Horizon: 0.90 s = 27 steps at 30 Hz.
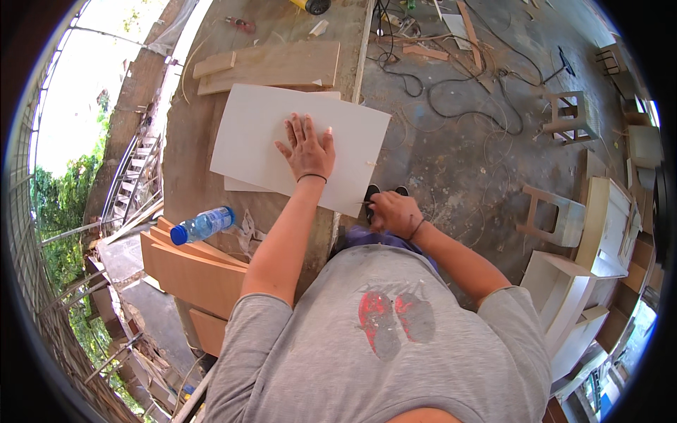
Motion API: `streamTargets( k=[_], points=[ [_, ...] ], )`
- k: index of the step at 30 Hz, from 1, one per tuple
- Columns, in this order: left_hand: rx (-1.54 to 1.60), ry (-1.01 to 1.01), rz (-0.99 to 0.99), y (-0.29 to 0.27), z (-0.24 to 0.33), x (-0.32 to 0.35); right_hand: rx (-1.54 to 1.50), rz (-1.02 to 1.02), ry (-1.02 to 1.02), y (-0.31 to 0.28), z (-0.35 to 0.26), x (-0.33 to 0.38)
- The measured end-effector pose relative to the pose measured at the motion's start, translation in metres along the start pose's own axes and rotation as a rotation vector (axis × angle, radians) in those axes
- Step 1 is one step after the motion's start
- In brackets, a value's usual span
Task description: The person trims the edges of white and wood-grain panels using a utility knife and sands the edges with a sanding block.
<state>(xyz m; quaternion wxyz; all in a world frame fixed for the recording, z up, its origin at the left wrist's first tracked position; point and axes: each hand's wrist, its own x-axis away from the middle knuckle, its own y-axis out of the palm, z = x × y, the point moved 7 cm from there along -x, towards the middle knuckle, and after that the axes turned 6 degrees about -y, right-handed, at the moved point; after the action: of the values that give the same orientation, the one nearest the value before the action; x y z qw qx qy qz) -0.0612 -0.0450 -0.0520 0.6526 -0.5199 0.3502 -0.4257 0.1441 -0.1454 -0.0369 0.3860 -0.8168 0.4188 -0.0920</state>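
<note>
White panel (247, 134) lies askew on wooden bench (189, 151), upper ctr of frame. L hand (307, 149) flat on it, fingers spread wide. R hand (396, 214), mid-frame, curled nr its btm R corner; can't tell if fingers hold anything. Blue-capped bottle (206, 224) lies ctr-left.

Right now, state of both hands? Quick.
Left hand: open, palm-down on the white board.
Right hand: fingers curled near the board's corner; can't tell whether the grip holds anything.

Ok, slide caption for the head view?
Left hand flat on a white board, right hand near its corner, blue-capped bottle lying to the left.
</note>
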Motion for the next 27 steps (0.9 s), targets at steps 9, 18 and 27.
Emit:
streamTargets(
  k=[9, 18, 27],
  points=[
    [-0.069, 0.038, -0.053, 0.000, -0.003, 0.001, 0.233, 0.093, -0.211, -0.036, 0.060, -0.060],
    [-0.032, 0.041, -0.018, 0.000, -0.002, 0.002, 0.110, -0.022, -0.184, -0.040, 0.065, -0.053],
    [-0.060, 0.078, 0.027, -0.005, 0.004, -0.001, 0.277, 0.098, -0.230, -0.061, 0.110, -0.090]
  ],
)
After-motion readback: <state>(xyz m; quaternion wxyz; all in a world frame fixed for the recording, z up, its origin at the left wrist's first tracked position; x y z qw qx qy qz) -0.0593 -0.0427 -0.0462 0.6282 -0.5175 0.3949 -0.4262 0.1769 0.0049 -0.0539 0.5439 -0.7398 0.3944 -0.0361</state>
